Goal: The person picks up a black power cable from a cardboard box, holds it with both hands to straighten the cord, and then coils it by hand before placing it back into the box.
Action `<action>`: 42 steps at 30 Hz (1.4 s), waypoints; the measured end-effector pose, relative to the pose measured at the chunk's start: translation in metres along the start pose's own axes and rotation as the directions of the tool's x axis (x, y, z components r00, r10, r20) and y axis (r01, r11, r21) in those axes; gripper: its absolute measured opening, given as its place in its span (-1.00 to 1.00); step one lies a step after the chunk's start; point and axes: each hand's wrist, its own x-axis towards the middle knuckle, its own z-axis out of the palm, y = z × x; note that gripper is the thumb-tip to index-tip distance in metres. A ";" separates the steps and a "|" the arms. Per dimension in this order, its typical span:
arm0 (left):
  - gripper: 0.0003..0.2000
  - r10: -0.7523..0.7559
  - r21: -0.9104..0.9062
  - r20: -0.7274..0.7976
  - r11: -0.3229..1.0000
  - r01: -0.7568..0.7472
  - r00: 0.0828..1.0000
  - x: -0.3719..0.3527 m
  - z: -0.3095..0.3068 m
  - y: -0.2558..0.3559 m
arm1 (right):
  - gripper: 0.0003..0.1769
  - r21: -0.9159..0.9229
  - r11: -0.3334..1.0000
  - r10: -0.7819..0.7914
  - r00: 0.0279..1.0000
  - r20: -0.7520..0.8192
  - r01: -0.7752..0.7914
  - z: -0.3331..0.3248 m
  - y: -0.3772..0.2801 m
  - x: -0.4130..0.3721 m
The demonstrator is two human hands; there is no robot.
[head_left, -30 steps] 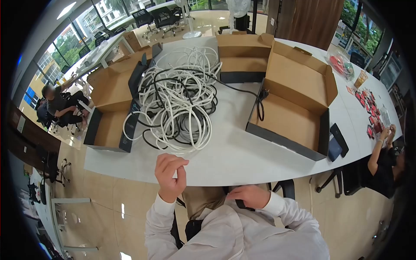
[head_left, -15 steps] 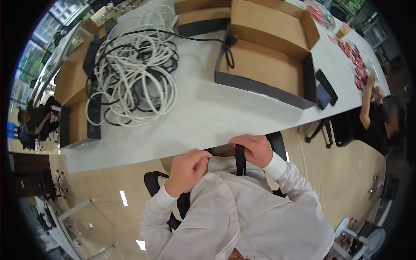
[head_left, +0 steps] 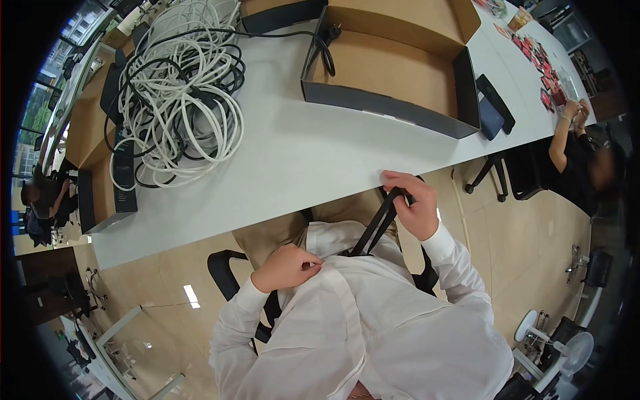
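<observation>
My right hand [head_left: 415, 205] has its fingers closed on a black strap [head_left: 377, 227], which rises in a loop from my lap to the table's front edge. My left hand [head_left: 287, 268] pinches the edge of the white shirt [head_left: 400, 320] at waist height. Beyond my hands is the white table [head_left: 300, 160]. On its left side lies a tangled heap of white and black cables [head_left: 193, 100]. An open cardboard box [head_left: 400, 67] with dark outer walls stands farther back, with a black plug [head_left: 332, 33] hanging over its left wall.
Another open box [head_left: 103, 193] stands at the table's left end. A dark blue and black item [head_left: 493, 110] lies right of the large box. At the right, a seated person [head_left: 587, 160] handles small red pieces [head_left: 543, 67]. Another person [head_left: 47, 200] sits far left.
My right hand has lifted away from my lap to the right, drawing the strap up with it. My left hand has moved slightly down, still at the shirt. The view has shifted.
</observation>
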 end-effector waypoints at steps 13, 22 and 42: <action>-0.68 -0.013 0.099 -0.110 0.995 0.024 0.994 0.032 0.002 0.002 | -0.60 0.046 0.998 0.013 0.927 0.374 -0.032 0.022 -0.020 0.020; -0.60 0.116 -0.173 -0.131 0.975 -0.138 0.985 -0.018 -0.115 0.053 | -0.24 0.248 0.931 -0.340 0.391 0.855 0.266 0.014 -0.074 0.097; -0.29 -0.156 -0.014 -0.978 0.707 0.707 0.136 -0.072 -0.364 -0.062 | -0.39 -0.440 0.621 -0.444 0.754 0.485 0.648 0.099 -0.039 0.099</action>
